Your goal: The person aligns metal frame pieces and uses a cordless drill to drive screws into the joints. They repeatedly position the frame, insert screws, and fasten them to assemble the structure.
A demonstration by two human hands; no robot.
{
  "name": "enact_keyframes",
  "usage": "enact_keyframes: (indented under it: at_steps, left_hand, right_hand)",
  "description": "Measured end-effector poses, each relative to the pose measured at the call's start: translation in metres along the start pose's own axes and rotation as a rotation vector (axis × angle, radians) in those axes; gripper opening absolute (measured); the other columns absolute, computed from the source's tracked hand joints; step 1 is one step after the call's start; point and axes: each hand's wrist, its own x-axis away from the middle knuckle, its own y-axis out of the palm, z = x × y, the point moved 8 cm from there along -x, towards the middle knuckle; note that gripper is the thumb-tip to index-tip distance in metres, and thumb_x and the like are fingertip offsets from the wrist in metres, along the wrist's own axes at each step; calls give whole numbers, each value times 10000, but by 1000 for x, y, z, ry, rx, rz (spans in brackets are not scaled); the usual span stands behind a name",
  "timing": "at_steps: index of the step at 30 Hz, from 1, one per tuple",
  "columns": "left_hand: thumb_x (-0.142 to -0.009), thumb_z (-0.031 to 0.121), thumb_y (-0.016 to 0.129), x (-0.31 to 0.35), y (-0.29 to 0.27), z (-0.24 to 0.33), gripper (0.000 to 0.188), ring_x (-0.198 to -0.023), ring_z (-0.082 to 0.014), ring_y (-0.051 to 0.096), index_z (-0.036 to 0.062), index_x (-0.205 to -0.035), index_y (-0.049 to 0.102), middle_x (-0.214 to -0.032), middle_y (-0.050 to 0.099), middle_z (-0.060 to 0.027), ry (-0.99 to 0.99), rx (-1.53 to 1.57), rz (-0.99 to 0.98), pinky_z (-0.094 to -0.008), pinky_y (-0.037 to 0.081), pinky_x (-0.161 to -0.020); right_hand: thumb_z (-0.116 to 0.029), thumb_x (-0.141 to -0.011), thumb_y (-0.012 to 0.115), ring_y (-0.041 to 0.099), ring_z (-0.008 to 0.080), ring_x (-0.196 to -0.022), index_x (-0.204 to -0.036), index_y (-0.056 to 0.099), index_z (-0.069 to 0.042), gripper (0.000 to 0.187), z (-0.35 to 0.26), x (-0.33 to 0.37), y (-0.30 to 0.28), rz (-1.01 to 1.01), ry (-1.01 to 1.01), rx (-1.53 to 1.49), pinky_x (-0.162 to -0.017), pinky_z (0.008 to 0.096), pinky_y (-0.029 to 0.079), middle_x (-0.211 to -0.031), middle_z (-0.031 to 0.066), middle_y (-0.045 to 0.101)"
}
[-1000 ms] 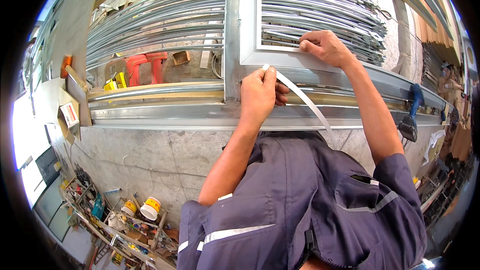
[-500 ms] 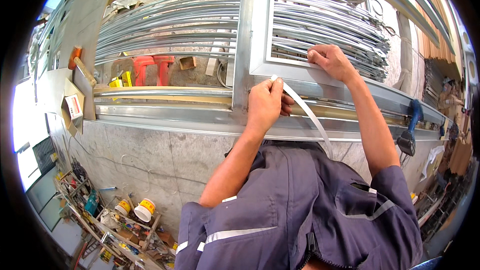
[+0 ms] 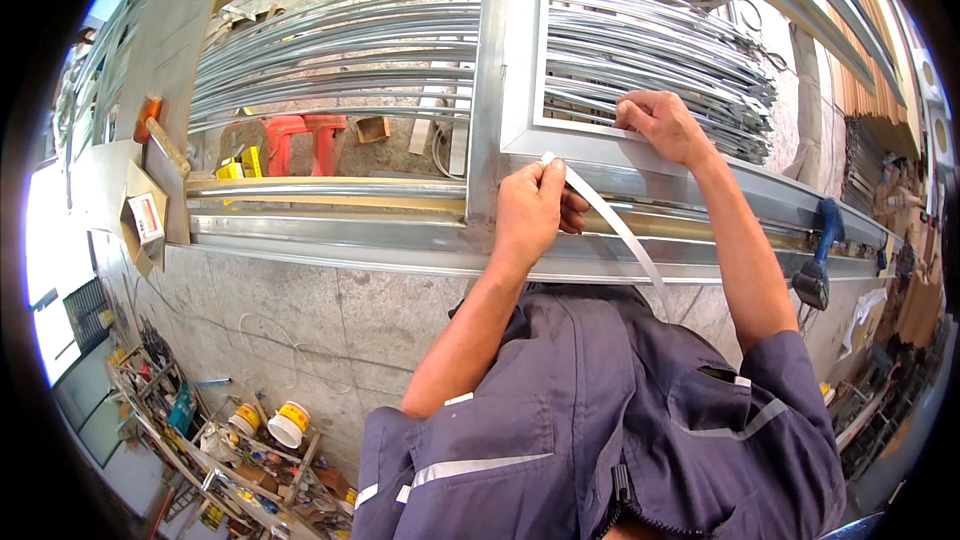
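My left hand (image 3: 532, 212) is closed, pinching the end of a narrow white strip (image 3: 622, 225) between thumb and forefinger. From there the strip curves down to the right, over the bench edge toward my waist. Just above that hand is the lower left corner of a grey metal frame (image 3: 517, 125), which has a thin white line along its inner edge. My right hand (image 3: 662, 126) is closed, its fingertips curled at the inside edge of the frame's lower bar; what they pinch, if anything, is hidden.
Long thin metal rods (image 3: 340, 50) lie beyond the bench rails (image 3: 330, 230). To the left are an orange-headed hammer (image 3: 165, 140) and an open cardboard box (image 3: 143, 220). A blue cordless tool (image 3: 822, 252) hangs at the right. A cluttered rack with white buckets (image 3: 290, 423) stands lower left.
Both hands keep nearly the same place and grip. The view has shifted very slightly; the white strip still hangs from my left hand.
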Motion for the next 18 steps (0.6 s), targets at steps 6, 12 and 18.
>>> enact_keyframes:
  at_steps: [6, 12, 18]
  left_hand:
    - [-1058, 279, 465, 0, -2, 0, 356, -533, -162, 642, -10, -908, 611, -729, 688, -116, 9, 36, -18, -292, 556, -493]
    - [-1062, 272, 462, 1, -6, 1, 343, -575, -174, 655, -5, -921, 609, -753, 690, -121, 61, 75, -37, -302, 569, -527]
    - [-1059, 270, 474, 7, -11, 5, 333, -580, -185, 650, -9, -936, 609, -751, 684, -127, 93, 152, 1, -324, 573, -537]
  right_hand:
    - [-317, -979, 549, 635, 166, -764, -937, 707, 13, 368, 3, -1, 1, 34, -33, -117, -747, 325, 513, -798, 76, 700]
    - [-310, -1006, 545, 643, 137, -770, -953, 706, 4, 357, 11, -2, 0, 54, -16, -209, -745, 309, 531, -825, 68, 710]
    - [-279, -1005, 550, 670, 130, -776, -958, 704, 24, 343, 11, 4, -11, 166, -18, -354, -742, 285, 548, -833, 71, 715]
